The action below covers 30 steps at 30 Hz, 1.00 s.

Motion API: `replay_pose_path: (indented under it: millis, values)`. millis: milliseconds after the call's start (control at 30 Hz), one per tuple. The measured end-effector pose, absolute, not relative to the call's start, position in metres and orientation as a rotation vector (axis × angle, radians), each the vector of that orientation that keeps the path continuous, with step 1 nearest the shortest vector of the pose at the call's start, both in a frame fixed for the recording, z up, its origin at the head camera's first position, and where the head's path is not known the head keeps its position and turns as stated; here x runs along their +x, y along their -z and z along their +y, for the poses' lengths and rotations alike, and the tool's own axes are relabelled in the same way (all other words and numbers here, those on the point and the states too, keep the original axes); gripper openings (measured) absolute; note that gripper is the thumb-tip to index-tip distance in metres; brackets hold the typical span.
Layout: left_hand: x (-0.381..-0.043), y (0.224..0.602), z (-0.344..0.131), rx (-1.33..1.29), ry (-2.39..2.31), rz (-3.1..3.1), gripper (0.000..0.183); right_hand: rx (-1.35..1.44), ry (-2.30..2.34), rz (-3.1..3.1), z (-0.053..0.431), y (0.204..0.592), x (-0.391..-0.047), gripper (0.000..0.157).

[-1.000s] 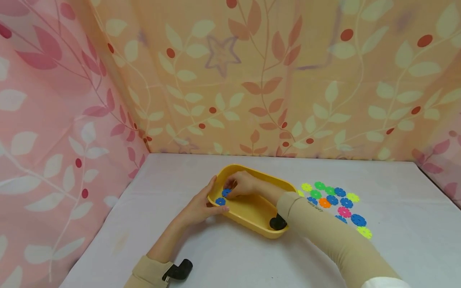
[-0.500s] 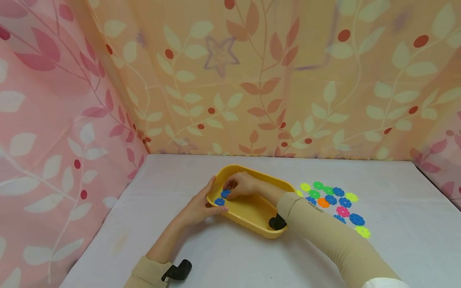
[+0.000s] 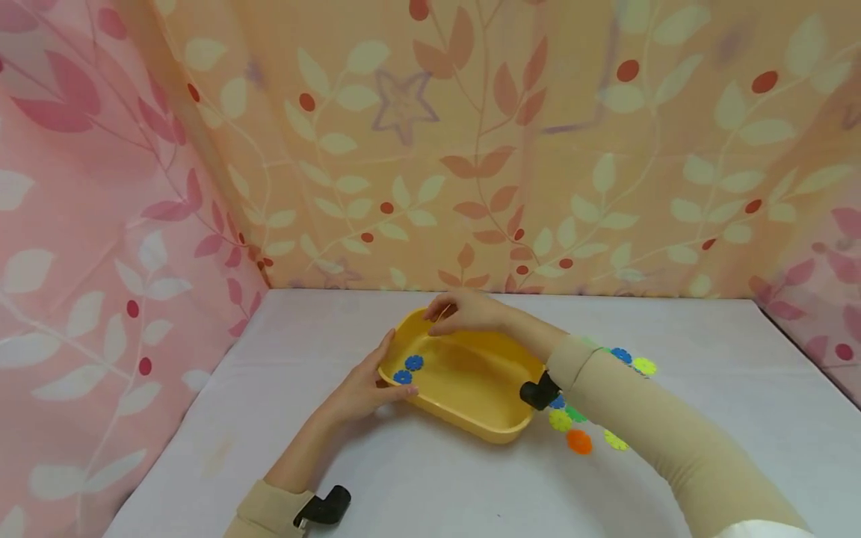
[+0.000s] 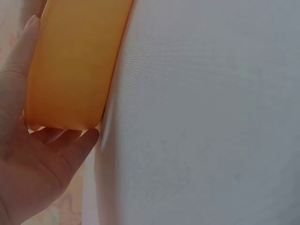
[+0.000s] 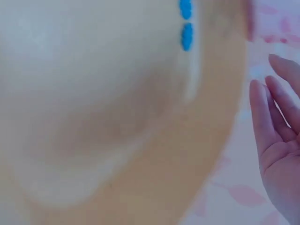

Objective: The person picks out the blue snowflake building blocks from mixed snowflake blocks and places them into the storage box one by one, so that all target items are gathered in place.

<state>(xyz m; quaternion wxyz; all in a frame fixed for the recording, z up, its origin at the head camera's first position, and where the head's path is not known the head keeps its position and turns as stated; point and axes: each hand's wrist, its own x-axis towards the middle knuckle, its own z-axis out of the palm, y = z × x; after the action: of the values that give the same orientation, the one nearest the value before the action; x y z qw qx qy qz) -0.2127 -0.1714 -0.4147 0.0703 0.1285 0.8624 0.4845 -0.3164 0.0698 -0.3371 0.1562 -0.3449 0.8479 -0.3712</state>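
The tray (image 3: pixel 474 385) is sitting at the middle of the head view, slanting down to the right on the white table (image 3: pixel 430 493). The left hand (image 3: pixel 363 387) is gripping its left end, the thumb lying over the near rim and the other fingers reaching round the outer side. In the lower left of the left wrist view, the same hand is bending round the tray's end.

The right hand (image 3: pixel 467 311) is hovering over the far rim, just above the frame's center, its fingers loosely bent and parted, holding nothing; whether it is touching the rim, I cannot tell. At the right edge of the right wrist view its fingers are stretching nearly straight.

Two blue discs (image 3: pixel 414 363) are lying close together in the tray's left end, near the left thumb. More discs are lying on the table at the right of the frame: an orange disc (image 3: pixel 579 441) and a yellow disc (image 3: pixel 560 421) are showing below the right sleeve (image 3: pixel 659 418), a blue disc (image 3: pixel 621 355) above it. The sleeve is hiding part of this group. Patterned cloth (image 3: pixel 403 246) is filling the upper frame.
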Motion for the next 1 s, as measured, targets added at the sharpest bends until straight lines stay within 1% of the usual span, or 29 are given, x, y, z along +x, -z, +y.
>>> replay_pose_path:
  millis: [133, 267, 433, 567, 700, 800, 1000]
  values:
    - [-0.214, 0.416, -0.172, 0.385, -1.435, 2.621, 0.110, -0.885, 1.235, 2.392, 0.097, 0.320, -0.312, 0.033]
    - [-0.215, 0.418, -0.173, 0.398, -1.434, 2.628, 0.111, -0.750, 1.391, 2.387, 0.129, 0.319, -0.302, 0.031]
    - [-0.214, 0.417, -0.172, 0.406, -1.431, 2.618, 0.111, -0.559, 1.484, 2.437, 0.175, 0.332, -0.280, 0.036]
    - [-0.213, 0.415, -0.171, 0.411, -1.439, 2.610, 0.111, -0.403, 1.434, 2.531, 0.211, 0.346, -0.257, 0.039]
    - [-0.212, 0.415, -0.171, 0.414, -1.438, 2.603, 0.112, -0.281, 1.365, 2.605, 0.245, 0.362, -0.237, 0.047]
    - [-0.213, 0.415, -0.172, 0.428, -1.433, 2.611, 0.112, -0.199, 1.319, 2.653, 0.266, 0.373, -0.227, 0.051]
    - [-0.213, 0.415, -0.172, 0.439, -1.377, 2.653, 0.113, -0.129, 1.225, 2.743, 0.296, 0.391, -0.215, 0.051]
